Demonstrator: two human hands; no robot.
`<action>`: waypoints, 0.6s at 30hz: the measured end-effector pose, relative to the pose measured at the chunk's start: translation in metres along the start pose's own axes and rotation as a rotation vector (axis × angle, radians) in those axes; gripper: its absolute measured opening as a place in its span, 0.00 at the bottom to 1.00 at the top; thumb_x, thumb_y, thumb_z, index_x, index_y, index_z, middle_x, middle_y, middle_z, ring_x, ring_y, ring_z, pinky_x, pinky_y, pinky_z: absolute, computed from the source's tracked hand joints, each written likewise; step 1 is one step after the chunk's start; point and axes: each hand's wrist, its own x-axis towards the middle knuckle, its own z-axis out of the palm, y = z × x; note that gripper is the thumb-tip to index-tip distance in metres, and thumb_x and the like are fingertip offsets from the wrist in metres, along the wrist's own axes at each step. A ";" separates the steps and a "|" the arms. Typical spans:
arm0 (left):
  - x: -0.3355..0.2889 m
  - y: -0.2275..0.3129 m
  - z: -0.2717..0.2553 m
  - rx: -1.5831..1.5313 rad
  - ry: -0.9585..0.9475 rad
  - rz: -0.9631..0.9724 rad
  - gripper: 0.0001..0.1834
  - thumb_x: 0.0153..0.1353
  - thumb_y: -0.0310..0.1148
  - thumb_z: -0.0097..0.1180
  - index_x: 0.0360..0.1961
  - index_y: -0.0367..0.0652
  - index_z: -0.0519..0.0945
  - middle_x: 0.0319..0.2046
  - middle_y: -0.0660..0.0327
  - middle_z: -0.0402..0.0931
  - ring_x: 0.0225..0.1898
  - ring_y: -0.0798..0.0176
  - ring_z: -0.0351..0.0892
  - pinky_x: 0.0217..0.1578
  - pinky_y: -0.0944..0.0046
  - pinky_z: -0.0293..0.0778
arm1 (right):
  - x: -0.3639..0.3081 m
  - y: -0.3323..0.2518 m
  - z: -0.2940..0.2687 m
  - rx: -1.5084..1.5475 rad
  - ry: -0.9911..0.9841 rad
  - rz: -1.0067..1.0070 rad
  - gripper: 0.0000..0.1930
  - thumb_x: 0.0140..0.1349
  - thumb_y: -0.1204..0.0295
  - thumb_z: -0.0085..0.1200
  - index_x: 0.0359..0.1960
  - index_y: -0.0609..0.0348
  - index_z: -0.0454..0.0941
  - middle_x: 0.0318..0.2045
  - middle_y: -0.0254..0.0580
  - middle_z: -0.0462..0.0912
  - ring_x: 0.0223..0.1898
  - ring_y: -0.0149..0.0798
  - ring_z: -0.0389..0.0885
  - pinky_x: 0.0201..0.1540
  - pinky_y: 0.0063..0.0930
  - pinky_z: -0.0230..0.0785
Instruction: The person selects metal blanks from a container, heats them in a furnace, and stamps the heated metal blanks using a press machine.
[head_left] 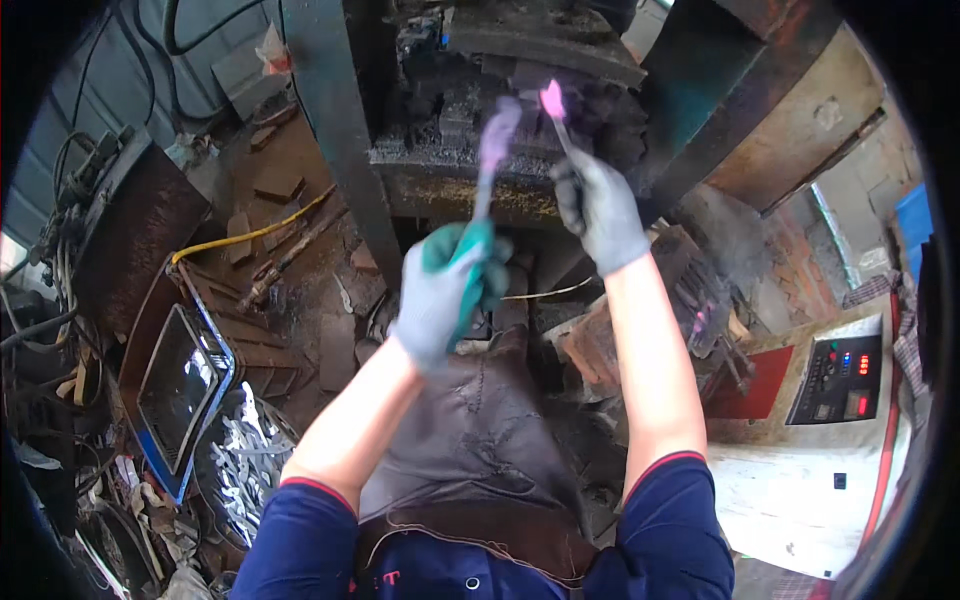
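My left hand (pixel 440 290), in a grey and green work glove, is closed around the lower end of a metal bar (pixel 485 185). The upper part of this bar glows dull purple and is smeared by motion. To its right, my right hand (pixel 602 210), also gloved, grips a thin metal bar (pixel 562 132) with a bright pink, glowing end that looks notched. Both bars point up and away from me, apart from each other. They are held in front of a dark, soot-covered press (pixel 500 150) with heavy blocks between two uprights.
At lower left lies a heap of silvery metal pieces (pixel 245 450), beside a blue-edged bin (pixel 185 400). A yellow hose (pixel 250 236) crosses the littered floor. On the right stand a white control box (pixel 800 480) with a lit panel and a block (pixel 600 350) near my right forearm.
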 end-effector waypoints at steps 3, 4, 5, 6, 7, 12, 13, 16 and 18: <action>-0.042 -0.022 -0.035 0.061 0.162 0.036 0.17 0.66 0.41 0.50 0.34 0.34 0.76 0.16 0.65 0.71 0.15 0.72 0.68 0.17 0.73 0.64 | 0.034 0.008 0.020 -0.003 -0.028 0.002 0.17 0.65 0.58 0.46 0.27 0.59 0.75 0.13 0.32 0.70 0.10 0.27 0.64 0.11 0.19 0.51; -0.050 -0.030 -0.048 0.053 0.193 0.065 0.17 0.66 0.40 0.51 0.35 0.34 0.76 0.15 0.65 0.71 0.15 0.72 0.68 0.17 0.73 0.64 | 0.042 0.009 0.027 0.017 -0.010 0.047 0.17 0.65 0.58 0.46 0.27 0.59 0.75 0.13 0.32 0.70 0.10 0.27 0.65 0.11 0.19 0.52; -0.057 -0.033 -0.056 -0.031 0.222 0.076 0.15 0.65 0.39 0.52 0.35 0.33 0.76 0.16 0.63 0.71 0.16 0.72 0.68 0.17 0.72 0.65 | 0.049 0.010 0.030 0.038 0.011 0.092 0.17 0.65 0.58 0.46 0.27 0.59 0.75 0.13 0.32 0.71 0.10 0.27 0.65 0.11 0.19 0.53; -0.063 -0.038 -0.070 -0.018 0.202 0.076 0.14 0.64 0.37 0.53 0.33 0.35 0.75 0.21 0.61 0.73 0.17 0.72 0.69 0.18 0.72 0.65 | 0.056 0.012 0.032 0.037 0.008 0.098 0.17 0.65 0.58 0.46 0.27 0.59 0.75 0.13 0.32 0.71 0.10 0.27 0.65 0.11 0.19 0.53; -0.068 -0.041 -0.078 -0.038 0.201 0.094 0.13 0.64 0.37 0.53 0.32 0.36 0.74 0.23 0.60 0.74 0.17 0.72 0.69 0.18 0.72 0.65 | 0.061 0.012 0.033 0.046 0.005 0.096 0.17 0.65 0.59 0.45 0.27 0.59 0.76 0.13 0.32 0.71 0.10 0.27 0.65 0.12 0.19 0.54; -0.086 -0.050 -0.100 -0.056 0.255 0.070 0.12 0.63 0.37 0.53 0.30 0.38 0.73 0.25 0.60 0.74 0.18 0.73 0.69 0.17 0.72 0.64 | 0.037 0.007 0.026 0.053 -0.086 0.067 0.25 0.63 0.47 0.46 0.34 0.60 0.76 0.18 0.34 0.74 0.15 0.27 0.69 0.17 0.19 0.60; -0.090 -0.054 -0.104 -0.108 0.294 0.061 0.12 0.64 0.37 0.53 0.31 0.38 0.73 0.25 0.61 0.73 0.17 0.73 0.68 0.17 0.73 0.64 | 0.026 0.012 0.020 0.008 -0.082 0.114 0.29 0.61 0.42 0.46 0.38 0.62 0.76 0.20 0.35 0.75 0.17 0.27 0.71 0.20 0.18 0.61; -0.107 -0.057 -0.123 -0.172 0.380 0.023 0.09 0.65 0.34 0.51 0.32 0.39 0.75 0.24 0.65 0.73 0.17 0.74 0.68 0.17 0.73 0.64 | -0.016 0.040 0.010 0.041 -0.097 0.119 0.29 0.63 0.44 0.45 0.41 0.63 0.76 0.20 0.35 0.75 0.17 0.26 0.70 0.20 0.19 0.61; -0.130 -0.052 -0.143 -0.183 0.555 0.027 0.08 0.65 0.33 0.50 0.34 0.41 0.76 0.24 0.66 0.73 0.18 0.73 0.68 0.17 0.74 0.65 | -0.048 0.071 0.004 0.056 -0.177 0.112 0.28 0.65 0.46 0.44 0.43 0.63 0.76 0.22 0.35 0.76 0.19 0.27 0.70 0.22 0.18 0.63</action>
